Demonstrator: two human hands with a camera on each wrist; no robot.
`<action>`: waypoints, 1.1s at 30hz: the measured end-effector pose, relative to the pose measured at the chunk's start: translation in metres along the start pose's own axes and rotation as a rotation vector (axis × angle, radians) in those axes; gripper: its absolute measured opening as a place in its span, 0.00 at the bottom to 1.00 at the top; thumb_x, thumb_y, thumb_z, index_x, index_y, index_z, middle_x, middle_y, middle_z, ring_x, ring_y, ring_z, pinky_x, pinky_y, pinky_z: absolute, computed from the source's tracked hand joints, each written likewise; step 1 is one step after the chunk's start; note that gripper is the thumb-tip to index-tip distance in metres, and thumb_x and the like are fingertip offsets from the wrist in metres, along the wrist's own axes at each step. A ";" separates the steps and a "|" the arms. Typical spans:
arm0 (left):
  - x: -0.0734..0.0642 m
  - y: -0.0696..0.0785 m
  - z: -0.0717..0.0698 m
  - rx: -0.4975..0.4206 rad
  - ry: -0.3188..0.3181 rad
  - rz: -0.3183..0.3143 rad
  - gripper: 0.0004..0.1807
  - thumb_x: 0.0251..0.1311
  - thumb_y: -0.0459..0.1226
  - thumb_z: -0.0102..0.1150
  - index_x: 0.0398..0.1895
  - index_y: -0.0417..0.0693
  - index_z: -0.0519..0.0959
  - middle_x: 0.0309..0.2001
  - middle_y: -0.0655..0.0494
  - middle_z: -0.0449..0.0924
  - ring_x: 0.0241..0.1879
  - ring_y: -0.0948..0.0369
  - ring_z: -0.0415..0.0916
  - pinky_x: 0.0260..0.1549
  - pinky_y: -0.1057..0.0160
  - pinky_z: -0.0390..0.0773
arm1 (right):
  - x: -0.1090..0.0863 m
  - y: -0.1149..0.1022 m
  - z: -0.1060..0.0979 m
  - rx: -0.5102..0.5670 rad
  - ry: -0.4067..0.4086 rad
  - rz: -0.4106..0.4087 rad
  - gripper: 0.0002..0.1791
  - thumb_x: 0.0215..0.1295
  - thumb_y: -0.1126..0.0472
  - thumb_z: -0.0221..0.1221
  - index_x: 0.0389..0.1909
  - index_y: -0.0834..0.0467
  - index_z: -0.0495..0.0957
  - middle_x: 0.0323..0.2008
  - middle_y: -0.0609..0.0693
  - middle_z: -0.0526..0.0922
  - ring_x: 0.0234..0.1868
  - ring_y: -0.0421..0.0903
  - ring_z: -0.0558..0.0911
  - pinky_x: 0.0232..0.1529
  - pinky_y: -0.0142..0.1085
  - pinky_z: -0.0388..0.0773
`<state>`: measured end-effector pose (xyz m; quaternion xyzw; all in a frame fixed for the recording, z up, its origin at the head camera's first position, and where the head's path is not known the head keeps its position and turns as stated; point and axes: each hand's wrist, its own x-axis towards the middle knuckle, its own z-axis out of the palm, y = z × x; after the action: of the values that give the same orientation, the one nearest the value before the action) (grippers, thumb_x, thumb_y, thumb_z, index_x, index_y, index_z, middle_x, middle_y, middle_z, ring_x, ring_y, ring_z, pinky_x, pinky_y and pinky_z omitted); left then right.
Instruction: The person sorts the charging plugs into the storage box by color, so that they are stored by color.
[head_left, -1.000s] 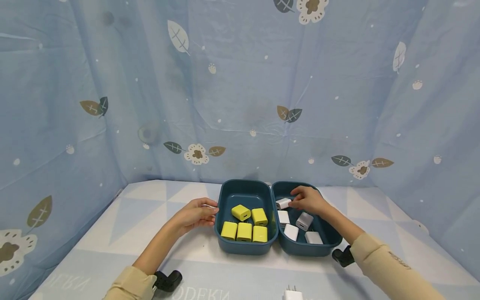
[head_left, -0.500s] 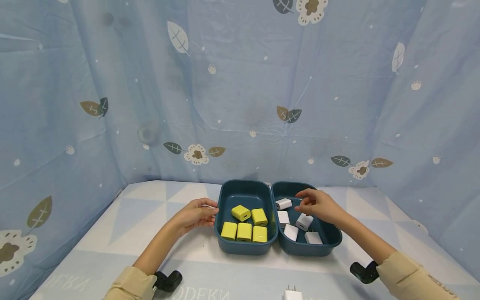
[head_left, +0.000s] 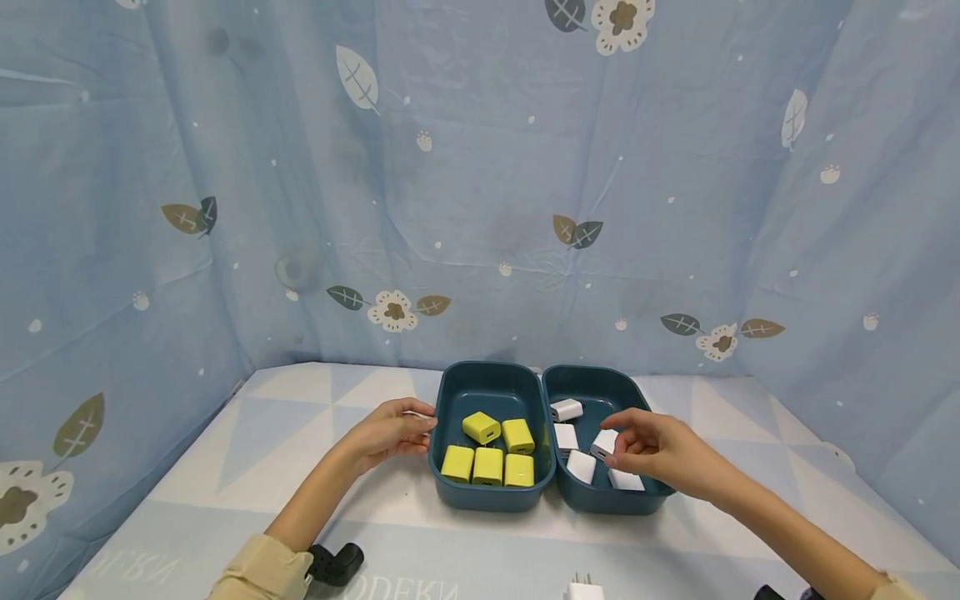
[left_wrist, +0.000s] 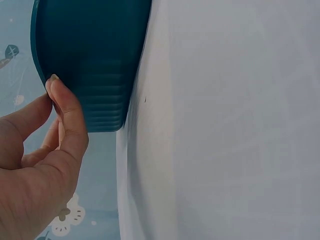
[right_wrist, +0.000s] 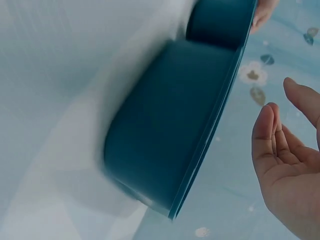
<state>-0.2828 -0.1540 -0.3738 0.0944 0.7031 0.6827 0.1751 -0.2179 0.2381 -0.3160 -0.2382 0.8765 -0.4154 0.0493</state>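
Two dark teal boxes stand side by side on the table. The left box (head_left: 492, 498) holds several yellow charger plugs (head_left: 488, 466); several white charger plugs (head_left: 581, 466) lie in the right box (head_left: 611, 501). My left hand (head_left: 386, 432) holds the left box at its left rim, thumb and fingers at the edge in the left wrist view. Over the front right of the right box hovers my right hand (head_left: 667, 450), fingers loosely bent, with a gap between thumb and fingertips. In the right wrist view it holds nothing. It partly covers two white plugs.
Another white charger plug (head_left: 585, 591), prongs up, lies at the table's front edge. A patterned blue curtain (head_left: 480, 208) surrounds the back and sides. The table (head_left: 300, 467) has a pale printed cloth.
My right hand has let go of a white charger plug at the right box's left side and moved back toward the front right. My left hand stays in place.
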 end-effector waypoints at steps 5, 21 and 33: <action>0.000 0.000 -0.001 0.006 0.009 -0.006 0.18 0.62 0.33 0.55 0.51 0.32 0.66 0.31 0.48 0.77 0.28 0.60 0.77 0.33 0.62 0.81 | -0.018 -0.006 0.008 0.027 -0.043 -0.034 0.24 0.54 0.54 0.66 0.51 0.58 0.73 0.30 0.52 0.78 0.27 0.46 0.77 0.28 0.33 0.77; 0.001 0.000 0.000 0.015 0.018 -0.013 0.18 0.62 0.34 0.56 0.51 0.32 0.67 0.31 0.48 0.77 0.28 0.59 0.77 0.33 0.62 0.81 | -0.056 -0.013 0.039 0.076 -0.209 -0.040 0.21 0.57 0.57 0.64 0.50 0.58 0.73 0.28 0.45 0.77 0.28 0.41 0.76 0.29 0.30 0.77; 0.002 0.000 0.001 0.029 0.027 -0.018 0.18 0.63 0.34 0.55 0.52 0.32 0.67 0.32 0.47 0.77 0.28 0.59 0.76 0.34 0.62 0.81 | -0.069 -0.003 0.062 0.174 -0.344 0.099 0.25 0.55 0.59 0.66 0.52 0.60 0.71 0.30 0.47 0.75 0.28 0.39 0.75 0.30 0.28 0.75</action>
<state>-0.2840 -0.1525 -0.3741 0.0816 0.7159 0.6721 0.1703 -0.1386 0.2245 -0.3622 -0.2570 0.8266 -0.4400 0.2391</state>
